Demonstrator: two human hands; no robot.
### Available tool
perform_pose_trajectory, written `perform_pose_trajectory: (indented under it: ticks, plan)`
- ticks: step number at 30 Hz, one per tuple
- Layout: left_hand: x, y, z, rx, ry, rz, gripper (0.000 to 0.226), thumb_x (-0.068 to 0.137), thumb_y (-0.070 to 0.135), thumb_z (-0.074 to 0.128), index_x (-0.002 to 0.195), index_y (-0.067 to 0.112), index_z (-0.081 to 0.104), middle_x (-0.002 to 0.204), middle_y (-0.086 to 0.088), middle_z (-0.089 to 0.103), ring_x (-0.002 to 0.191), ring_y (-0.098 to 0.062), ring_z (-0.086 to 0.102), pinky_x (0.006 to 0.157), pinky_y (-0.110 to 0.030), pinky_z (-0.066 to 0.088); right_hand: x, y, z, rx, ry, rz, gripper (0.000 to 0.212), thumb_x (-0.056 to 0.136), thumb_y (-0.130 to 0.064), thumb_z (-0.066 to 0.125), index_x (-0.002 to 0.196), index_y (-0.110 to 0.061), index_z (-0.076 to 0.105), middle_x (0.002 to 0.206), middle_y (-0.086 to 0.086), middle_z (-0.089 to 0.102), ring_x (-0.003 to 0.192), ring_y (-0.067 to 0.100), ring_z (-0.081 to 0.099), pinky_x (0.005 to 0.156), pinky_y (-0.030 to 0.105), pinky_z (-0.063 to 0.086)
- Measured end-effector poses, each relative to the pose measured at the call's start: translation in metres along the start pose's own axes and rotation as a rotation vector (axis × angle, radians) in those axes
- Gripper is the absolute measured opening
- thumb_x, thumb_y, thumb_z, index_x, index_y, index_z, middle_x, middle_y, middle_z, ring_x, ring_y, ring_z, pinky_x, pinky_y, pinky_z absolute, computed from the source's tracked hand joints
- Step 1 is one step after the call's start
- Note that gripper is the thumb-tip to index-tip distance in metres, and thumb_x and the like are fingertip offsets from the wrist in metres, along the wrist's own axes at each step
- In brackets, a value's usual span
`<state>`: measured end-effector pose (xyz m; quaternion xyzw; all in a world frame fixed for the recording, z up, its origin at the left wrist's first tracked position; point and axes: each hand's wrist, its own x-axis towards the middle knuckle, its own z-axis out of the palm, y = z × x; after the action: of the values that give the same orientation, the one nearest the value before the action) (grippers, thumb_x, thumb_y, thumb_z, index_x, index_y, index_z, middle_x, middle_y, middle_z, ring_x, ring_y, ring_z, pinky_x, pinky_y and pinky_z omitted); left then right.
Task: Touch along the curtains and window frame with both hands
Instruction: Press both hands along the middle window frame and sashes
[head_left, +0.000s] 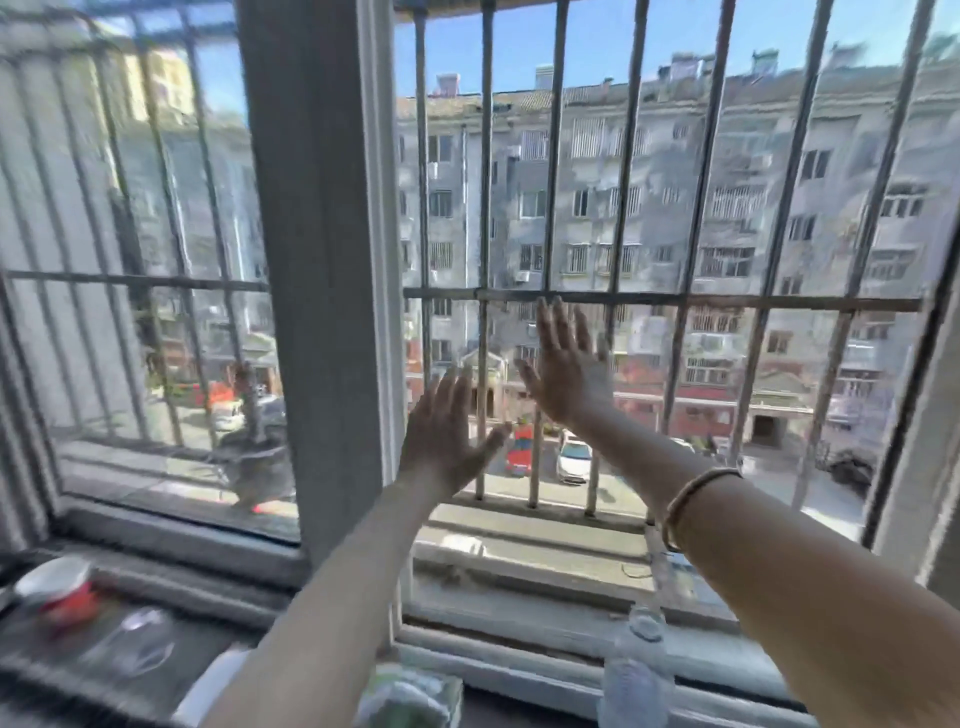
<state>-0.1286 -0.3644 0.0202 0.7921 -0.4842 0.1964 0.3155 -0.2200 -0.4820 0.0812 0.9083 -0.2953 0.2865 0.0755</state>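
A grey-white window frame (322, 291) stands upright in the middle of the view, with a pane on each side. My left hand (447, 436) is raised with spread fingers just right of the frame's upright, palm toward the right pane. My right hand (566, 364) is higher and further right, fingers spread and palm forward, its fingertips near the horizontal rail of the metal security bars (691, 300) outside. A bangle (691, 499) circles my right wrist. Both hands hold nothing. No curtain is visible.
On the dark sill at lower left lie a red-and-white bowl (57, 587) and a clear plastic piece (135, 644). A clear water bottle (639, 670) stands at the bottom centre-right beside a green-white packet (410, 696). Apartment blocks and parked cars lie beyond the bars.
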Motion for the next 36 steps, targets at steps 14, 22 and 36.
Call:
perform_pose_trajectory:
  ticks: [14,22,36]
  plan:
    - [-0.101,-0.084,-0.121,0.177,0.039,-0.272,0.083,0.086,0.057,0.038,0.144,0.021,-0.009,0.156,-0.003,-0.008,0.143,-0.023,-0.006,0.117,-0.047,0.007,-0.036,-0.158,-0.023,0.221,0.044,-0.249,0.072,0.094,-0.047,0.030,0.146,-0.022,-0.013,0.157,0.000,-0.013,0.144,0.023,-0.011,0.116,0.044,-0.001]
    - [-0.131,-0.139,-0.172,0.226,0.026,-0.244,0.080,0.088,0.053,0.042,0.145,0.022,-0.004,0.157,-0.006,0.001,0.143,-0.025,0.001,0.116,-0.047,0.012,-0.050,-0.235,-0.026,0.252,0.054,-0.229,0.071,0.094,-0.046,0.030,0.146,-0.021,-0.010,0.157,0.001,-0.008,0.144,0.022,-0.009,0.116,0.042,0.002]
    - [-0.091,-0.244,-0.166,0.204,0.020,-0.179,0.083,0.086,0.059,0.039,0.144,0.024,-0.009,0.156,0.002,-0.012,0.142,-0.018,-0.008,0.111,-0.038,-0.005,0.006,-0.299,0.017,0.187,0.101,-0.185,0.070,0.096,-0.041,0.032,0.146,-0.019,-0.011,0.157,0.003,-0.010,0.144,0.022,-0.011,0.116,0.040,-0.005]
